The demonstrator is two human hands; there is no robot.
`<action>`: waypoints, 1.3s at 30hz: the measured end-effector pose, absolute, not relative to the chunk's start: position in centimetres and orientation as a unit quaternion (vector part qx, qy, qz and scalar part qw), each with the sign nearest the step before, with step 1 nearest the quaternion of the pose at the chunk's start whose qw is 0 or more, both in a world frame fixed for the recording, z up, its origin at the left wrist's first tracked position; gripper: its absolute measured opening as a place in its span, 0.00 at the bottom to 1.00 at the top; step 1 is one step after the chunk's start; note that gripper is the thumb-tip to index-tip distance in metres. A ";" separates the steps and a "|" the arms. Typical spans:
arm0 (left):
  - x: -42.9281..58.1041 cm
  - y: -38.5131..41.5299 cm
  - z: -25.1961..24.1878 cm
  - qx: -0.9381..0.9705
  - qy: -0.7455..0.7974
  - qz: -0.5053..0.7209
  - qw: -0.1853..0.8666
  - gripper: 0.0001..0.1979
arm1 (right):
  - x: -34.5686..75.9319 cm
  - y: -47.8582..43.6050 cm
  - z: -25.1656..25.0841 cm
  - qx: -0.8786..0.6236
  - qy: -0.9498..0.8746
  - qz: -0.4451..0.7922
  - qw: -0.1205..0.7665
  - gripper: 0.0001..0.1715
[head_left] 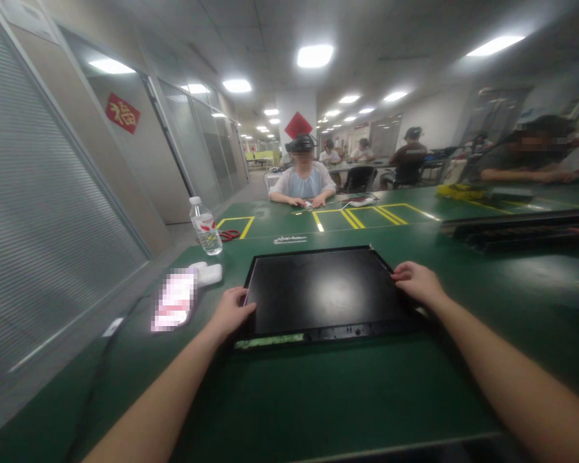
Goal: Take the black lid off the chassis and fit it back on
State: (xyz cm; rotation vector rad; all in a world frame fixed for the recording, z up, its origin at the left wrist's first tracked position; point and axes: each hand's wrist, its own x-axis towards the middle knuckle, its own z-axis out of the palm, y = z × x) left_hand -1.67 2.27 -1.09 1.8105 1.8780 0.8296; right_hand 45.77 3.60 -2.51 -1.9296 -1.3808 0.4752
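A black flat display panel (289, 292) lies in front of me, its dark face up and catching a bright reflection. Along its near edge a green circuit strip (269, 341) shows at the left. My left hand (231, 310) grips the panel's left edge, thumb on the face and fingers round the side. At the right edge, my right hand (417, 283) holds the frame between thumb and fingers. What lies under the panel is hidden.
On the left of the green table (318, 399) stand a water bottle (205, 225), red-handled scissors (229, 235), a lit phone (174, 299) and a white object (208, 274). A person (303, 180) sits opposite. Black frames (521, 228) lie to the right.
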 end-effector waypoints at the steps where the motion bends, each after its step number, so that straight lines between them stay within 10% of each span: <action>1: -1.7 2.3 -1.1 0.645 0.673 0.299 0.202 0.18 | 45.7 3.5 -2.5 -0.746 -0.534 0.183 0.354 0.16; 11: -1.2 1.6 -0.2 0.616 0.661 0.330 0.273 0.15 | 45.4 3.2 -2.2 -0.744 -0.536 0.172 0.359 0.21; 25: -1.5 1.9 -0.9 0.683 0.671 0.241 0.157 0.29 | 44.9 3.2 -2.6 -0.743 -0.574 0.092 0.332 0.22; 39: -4.1 2.3 -0.5 0.715 0.685 0.125 0.055 0.21 | 45.7 2.8 -2.4 -0.726 -0.571 0.169 0.344 0.21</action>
